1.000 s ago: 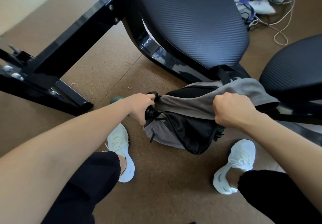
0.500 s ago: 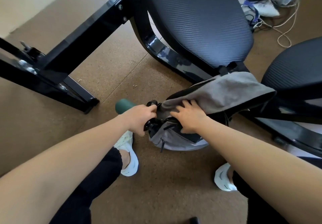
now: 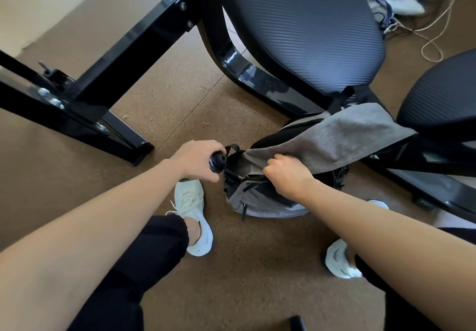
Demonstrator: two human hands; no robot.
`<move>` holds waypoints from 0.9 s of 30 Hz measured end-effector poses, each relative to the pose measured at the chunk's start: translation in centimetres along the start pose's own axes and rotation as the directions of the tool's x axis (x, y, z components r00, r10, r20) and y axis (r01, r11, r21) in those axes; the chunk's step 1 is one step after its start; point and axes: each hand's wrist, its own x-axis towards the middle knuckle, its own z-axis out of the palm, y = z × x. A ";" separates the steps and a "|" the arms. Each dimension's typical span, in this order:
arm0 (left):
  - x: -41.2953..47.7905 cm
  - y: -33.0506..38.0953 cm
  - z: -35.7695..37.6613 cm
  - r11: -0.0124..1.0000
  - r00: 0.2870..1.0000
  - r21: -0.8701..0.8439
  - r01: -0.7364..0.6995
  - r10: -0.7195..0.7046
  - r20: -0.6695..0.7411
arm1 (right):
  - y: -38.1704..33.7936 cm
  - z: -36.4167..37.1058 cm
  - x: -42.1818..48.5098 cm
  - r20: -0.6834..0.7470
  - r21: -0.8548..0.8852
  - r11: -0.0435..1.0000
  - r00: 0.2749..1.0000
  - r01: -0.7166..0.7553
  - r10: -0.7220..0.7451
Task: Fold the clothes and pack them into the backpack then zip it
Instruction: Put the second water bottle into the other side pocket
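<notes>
- Nearest, a pair of white mesh sneakers (image 3: 193, 212) stands planted on the brown cork-textured floor (image 3: 257, 266), one on either side of the bag.
- The left hand (image 3: 194, 159) keeps its fingers wrapped around a dark, glossy round cap (image 3: 217, 162) at the bag's near corner. What lies under the cap is hidden by the hand. This grip looks the same as half a second ago, so I judge it to be steadying the bag.
- The right hand (image 3: 286, 176) has changed. Half a second ago it lay flat with fingers spread over the opening; now it is clenched into a fist that pinches the near edge of the grey knitted cloth garment (image 3: 334, 137).
- The grey-and-black fabric backpack (image 3: 257, 203) sits on the floor between the feet, with its mouth open under the cloth.
- The garment lies across that mouth as a long band. Its far end hangs out over the black chair base (image 3: 425, 160), so most of it is still outside the bag.
- Taken together, this looks like a fresh grip for pulling or stuffing the garment in. Packing is unfinished and zipping has not started.
- Beyond stands a dark ribbed padded chair seat (image 3: 296, 34), with pale tangled cables (image 3: 435, 39) farther off.
</notes>
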 end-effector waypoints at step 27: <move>-1.6 0.7 -0.7 -0.233 0.725 -0.963 0.132 -0.640 0.254 | -0.3 -1.1 -0.7 -0.017 0.168 0.983 0.997 -0.068 0.072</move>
